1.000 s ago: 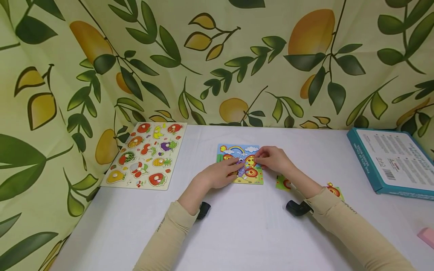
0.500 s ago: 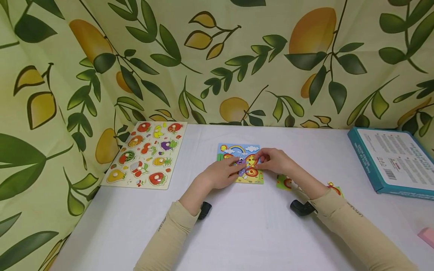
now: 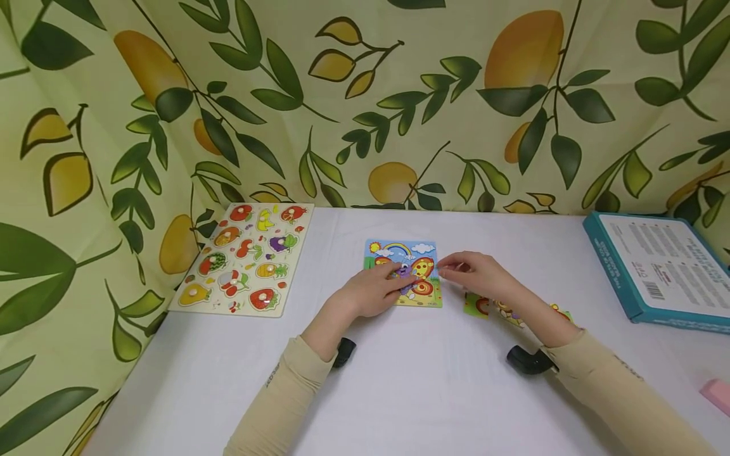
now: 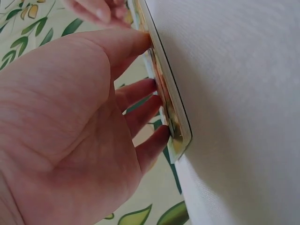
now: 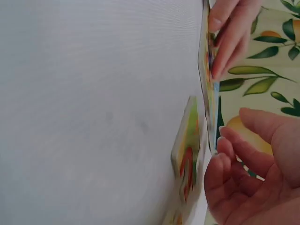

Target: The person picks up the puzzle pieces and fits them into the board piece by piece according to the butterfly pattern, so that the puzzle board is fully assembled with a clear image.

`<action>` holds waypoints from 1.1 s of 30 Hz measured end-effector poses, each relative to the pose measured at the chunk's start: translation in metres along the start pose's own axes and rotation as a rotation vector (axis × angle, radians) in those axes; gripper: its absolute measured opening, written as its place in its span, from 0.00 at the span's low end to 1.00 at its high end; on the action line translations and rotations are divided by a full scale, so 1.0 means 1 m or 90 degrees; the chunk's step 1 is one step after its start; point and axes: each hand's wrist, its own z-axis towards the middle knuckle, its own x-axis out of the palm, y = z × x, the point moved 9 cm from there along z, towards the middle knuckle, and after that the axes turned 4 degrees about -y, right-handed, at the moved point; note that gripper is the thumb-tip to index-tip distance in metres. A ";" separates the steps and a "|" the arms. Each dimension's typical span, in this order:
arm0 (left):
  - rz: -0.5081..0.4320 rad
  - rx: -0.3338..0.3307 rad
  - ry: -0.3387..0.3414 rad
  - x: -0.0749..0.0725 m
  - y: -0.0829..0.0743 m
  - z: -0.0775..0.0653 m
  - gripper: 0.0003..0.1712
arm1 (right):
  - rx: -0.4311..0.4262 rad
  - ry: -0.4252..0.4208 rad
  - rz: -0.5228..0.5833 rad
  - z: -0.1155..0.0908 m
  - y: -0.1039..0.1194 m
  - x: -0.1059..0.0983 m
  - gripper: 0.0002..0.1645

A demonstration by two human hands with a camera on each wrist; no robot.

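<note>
A butterfly jigsaw puzzle [image 3: 429,251] with a rainbow sky lies flat on the white table. My left hand [image 3: 373,292] rests on its left and middle part, covering some of the picture. In the left wrist view, the spread fingertips of that left hand [image 4: 93,126] touch the puzzle face. My right hand [image 3: 479,277] is beside the puzzle's right edge, fingers loosely bent. Nothing shows between the thumb and fingers of the right hand [image 5: 253,164] in the right wrist view. Loose puzzle pieces [image 3: 476,304] lie partly beneath the right wrist.
At the left lies a fruit peg board [image 3: 236,271]. A teal-edged box [image 3: 661,272] with printed text sits at the right. A pink block [image 3: 717,394] is at the right border. A leaf-patterned curtain [image 3: 342,145] hangs behind the table.
My right hand has moved right, off the puzzle's right wing to beside its edge, its fingers loosening. More of the loose pieces now show. My left hand has stayed on the puzzle.
</note>
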 end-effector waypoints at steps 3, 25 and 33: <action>-0.006 0.006 -0.008 0.000 0.001 -0.001 0.27 | -0.005 -0.020 -0.028 -0.017 -0.007 -0.013 0.18; -0.082 -0.048 -0.077 -0.013 0.015 -0.040 0.30 | -0.028 -0.063 -0.132 -0.067 -0.010 -0.021 0.23; -0.101 -0.060 -0.051 -0.009 0.029 -0.072 0.33 | -0.020 -0.031 0.012 -0.049 0.004 -0.011 0.15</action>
